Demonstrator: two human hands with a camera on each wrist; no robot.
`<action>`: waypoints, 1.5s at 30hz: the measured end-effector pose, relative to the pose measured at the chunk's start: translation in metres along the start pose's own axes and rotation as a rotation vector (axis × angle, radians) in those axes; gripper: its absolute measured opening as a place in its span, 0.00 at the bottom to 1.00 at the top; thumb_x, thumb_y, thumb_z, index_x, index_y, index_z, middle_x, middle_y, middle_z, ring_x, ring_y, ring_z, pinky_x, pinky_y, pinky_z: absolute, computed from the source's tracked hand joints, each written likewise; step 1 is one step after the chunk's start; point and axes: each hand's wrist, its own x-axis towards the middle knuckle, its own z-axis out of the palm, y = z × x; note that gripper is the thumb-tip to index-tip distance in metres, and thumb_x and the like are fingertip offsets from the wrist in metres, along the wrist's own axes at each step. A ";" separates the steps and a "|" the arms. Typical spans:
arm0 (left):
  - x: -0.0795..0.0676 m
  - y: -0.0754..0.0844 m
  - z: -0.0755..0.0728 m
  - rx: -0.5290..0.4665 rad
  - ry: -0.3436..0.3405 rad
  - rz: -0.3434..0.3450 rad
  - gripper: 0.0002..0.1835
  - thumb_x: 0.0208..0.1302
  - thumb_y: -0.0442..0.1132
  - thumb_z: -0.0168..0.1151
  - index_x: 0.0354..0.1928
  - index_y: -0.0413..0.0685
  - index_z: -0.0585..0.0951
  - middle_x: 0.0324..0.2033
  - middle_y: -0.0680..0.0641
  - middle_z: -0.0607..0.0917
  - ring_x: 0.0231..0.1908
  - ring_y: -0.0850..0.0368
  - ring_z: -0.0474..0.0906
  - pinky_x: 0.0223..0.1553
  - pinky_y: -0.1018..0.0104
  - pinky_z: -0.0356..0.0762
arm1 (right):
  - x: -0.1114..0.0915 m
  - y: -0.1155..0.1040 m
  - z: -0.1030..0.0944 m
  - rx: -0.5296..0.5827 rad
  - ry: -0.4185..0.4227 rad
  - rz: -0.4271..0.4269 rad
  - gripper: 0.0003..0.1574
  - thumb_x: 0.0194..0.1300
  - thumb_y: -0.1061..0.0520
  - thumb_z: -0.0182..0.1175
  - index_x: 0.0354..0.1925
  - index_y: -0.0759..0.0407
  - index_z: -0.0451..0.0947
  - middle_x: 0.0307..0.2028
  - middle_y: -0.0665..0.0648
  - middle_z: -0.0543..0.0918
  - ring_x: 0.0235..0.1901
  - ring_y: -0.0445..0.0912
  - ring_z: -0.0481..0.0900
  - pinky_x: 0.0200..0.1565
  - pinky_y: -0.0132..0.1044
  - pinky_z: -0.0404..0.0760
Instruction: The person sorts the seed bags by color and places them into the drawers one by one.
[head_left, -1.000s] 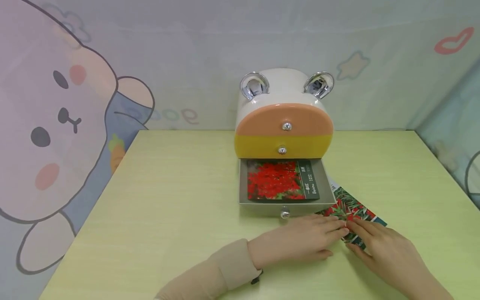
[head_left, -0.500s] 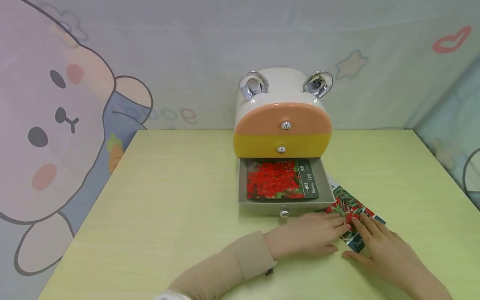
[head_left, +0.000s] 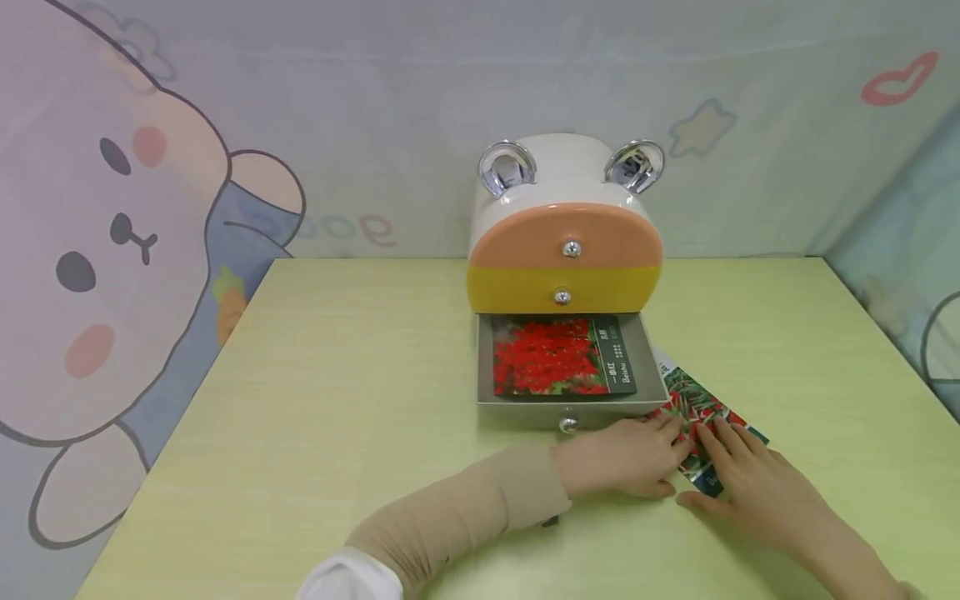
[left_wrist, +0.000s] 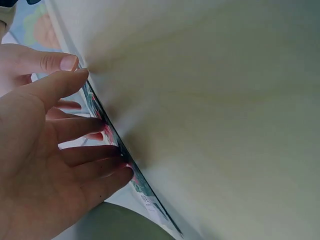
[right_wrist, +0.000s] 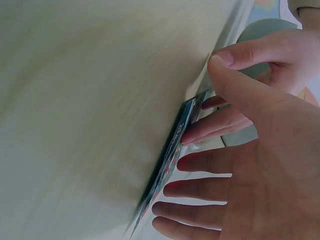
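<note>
A flower seed packet point(head_left: 693, 400) with red blooms and green leaves lies flat on the table, slanted beside the pulled-out drawer's right front corner. My left hand point(head_left: 637, 457) rests its outstretched fingertips on the packet from the left. From the right, my right hand point(head_left: 768, 492) touches it with spread, nearly straight fingers. Both thumbs reach down near the packet's lower end. In the left wrist view the packet point(left_wrist: 145, 190) appears edge-on, thin and flat under the fingertips. The right wrist view also shows the packet point(right_wrist: 175, 135) low against the tabletop.
A white animal-shaped drawer box point(head_left: 566, 187) with chrome ears stands at the back. Its orange and yellow drawers are closed; the grey bottom drawer point(head_left: 517, 417) is pulled out. Another red-flower packet point(head_left: 551, 358) lies inside it. A printed cloth backdrop point(head_left: 420, 108) hangs behind the table.
My left hand has slid a little right and up along the packet. The fingers of my right hand have spread and shifted slightly over it. The packet stays beside the drawer.
</note>
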 end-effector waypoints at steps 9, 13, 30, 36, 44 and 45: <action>0.005 0.001 0.001 0.002 0.024 0.009 0.32 0.67 0.64 0.49 0.70 0.63 0.64 0.66 0.56 0.67 0.68 0.57 0.62 0.67 0.68 0.66 | 0.005 0.002 0.000 0.035 -0.064 0.032 0.54 0.56 0.32 0.63 0.61 0.75 0.68 0.59 0.78 0.71 0.57 0.74 0.69 0.47 0.64 0.77; 0.007 0.000 0.002 -0.020 0.023 0.019 0.31 0.67 0.63 0.50 0.69 0.64 0.63 0.65 0.57 0.68 0.65 0.53 0.67 0.65 0.67 0.68 | 0.005 0.005 0.000 0.020 -0.051 0.029 0.45 0.58 0.40 0.65 0.57 0.76 0.71 0.56 0.77 0.74 0.53 0.73 0.73 0.46 0.63 0.78; 0.004 -0.001 -0.005 0.017 0.034 0.034 0.37 0.67 0.62 0.50 0.73 0.56 0.59 0.67 0.53 0.68 0.66 0.61 0.64 0.66 0.74 0.65 | -0.001 0.006 -0.004 -0.011 -0.067 0.087 0.46 0.56 0.39 0.66 0.57 0.75 0.72 0.53 0.78 0.76 0.47 0.72 0.76 0.39 0.62 0.80; 0.008 0.001 -0.004 -0.009 0.030 0.023 0.34 0.68 0.61 0.51 0.72 0.59 0.61 0.65 0.55 0.69 0.65 0.60 0.66 0.68 0.69 0.64 | -0.002 0.003 0.000 -0.043 -0.022 0.046 0.37 0.52 0.44 0.66 0.48 0.75 0.76 0.40 0.73 0.81 0.38 0.67 0.80 0.35 0.58 0.81; 0.009 0.002 -0.002 -0.008 0.085 0.009 0.25 0.73 0.46 0.48 0.70 0.59 0.65 0.63 0.53 0.72 0.59 0.59 0.73 0.61 0.70 0.73 | -0.004 0.005 0.004 -0.071 0.086 -0.018 0.31 0.45 0.51 0.67 0.41 0.74 0.77 0.28 0.63 0.78 0.29 0.57 0.79 0.31 0.54 0.81; 0.009 0.002 -0.002 -0.004 0.089 0.004 0.24 0.74 0.44 0.47 0.70 0.59 0.65 0.63 0.52 0.73 0.59 0.58 0.74 0.60 0.70 0.74 | -0.004 0.005 0.003 -0.070 0.083 -0.014 0.31 0.46 0.50 0.67 0.42 0.74 0.77 0.29 0.64 0.79 0.31 0.59 0.80 0.33 0.54 0.81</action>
